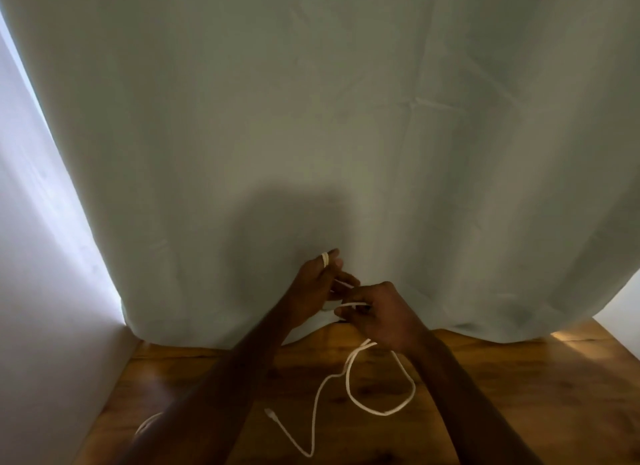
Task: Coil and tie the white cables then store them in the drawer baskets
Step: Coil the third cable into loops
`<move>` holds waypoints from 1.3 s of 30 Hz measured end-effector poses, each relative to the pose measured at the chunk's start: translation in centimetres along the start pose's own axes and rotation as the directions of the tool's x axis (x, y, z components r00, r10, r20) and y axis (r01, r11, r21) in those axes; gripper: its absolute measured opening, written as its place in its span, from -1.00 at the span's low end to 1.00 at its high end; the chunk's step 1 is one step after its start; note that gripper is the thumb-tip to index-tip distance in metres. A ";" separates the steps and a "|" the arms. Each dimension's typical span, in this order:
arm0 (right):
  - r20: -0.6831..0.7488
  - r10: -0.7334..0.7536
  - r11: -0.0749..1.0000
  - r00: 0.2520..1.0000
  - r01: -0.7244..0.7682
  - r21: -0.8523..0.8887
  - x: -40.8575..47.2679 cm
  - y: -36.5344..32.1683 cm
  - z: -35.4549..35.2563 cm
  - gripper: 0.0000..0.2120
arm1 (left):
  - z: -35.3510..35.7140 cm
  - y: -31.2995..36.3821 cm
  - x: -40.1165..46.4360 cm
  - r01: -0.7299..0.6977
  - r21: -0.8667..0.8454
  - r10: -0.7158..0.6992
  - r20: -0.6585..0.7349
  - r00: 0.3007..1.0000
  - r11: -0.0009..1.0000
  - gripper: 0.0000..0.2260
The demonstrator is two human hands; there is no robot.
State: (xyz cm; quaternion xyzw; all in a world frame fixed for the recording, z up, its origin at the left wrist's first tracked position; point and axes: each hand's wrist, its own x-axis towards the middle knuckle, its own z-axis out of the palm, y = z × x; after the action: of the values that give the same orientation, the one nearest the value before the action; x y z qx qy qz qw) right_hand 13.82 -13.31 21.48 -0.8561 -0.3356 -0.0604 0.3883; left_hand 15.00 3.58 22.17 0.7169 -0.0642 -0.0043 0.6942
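The left hand [317,284] holds the white cable [349,388] wound around a finger; the right hand [377,314] pinches it, probably to feed the coil.

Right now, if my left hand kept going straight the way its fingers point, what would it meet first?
Most likely the pale curtain hanging just beyond the left hand; nothing else shows between them, though depth is unclear.

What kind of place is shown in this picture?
Probably a room in a home: a wooden floor, a long pale curtain hanging to it, a white wall on the left.
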 end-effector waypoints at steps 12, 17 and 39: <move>-0.030 0.132 0.947 0.991 -0.118 0.298 0.8 1.6 -0.8 -0.90 | -1.6 -0.1 -2.4 0.508 -0.237 -0.257 0.644 0.720 0.828 -0.39; 0.097 0.236 0.772 0.967 -0.247 0.586 -0.4 1.0 1.5 -0.55 | -1.7 -0.6 -3.2 0.421 -0.301 -0.126 0.668 0.734 0.856 -0.65; 0.106 0.462 0.633 0.880 -0.411 0.656 -3.6 -1.0 3.3 -0.67 | -0.8 -1.1 -5.1 0.343 -0.684 -0.073 0.391 0.917 0.644 -0.47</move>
State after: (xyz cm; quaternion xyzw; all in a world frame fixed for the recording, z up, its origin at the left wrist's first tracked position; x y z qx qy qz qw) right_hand 9.92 -12.39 18.49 -0.7146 -0.1034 0.1272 0.6801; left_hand 10.14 4.86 20.66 0.3643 -0.0871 -0.2302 0.8982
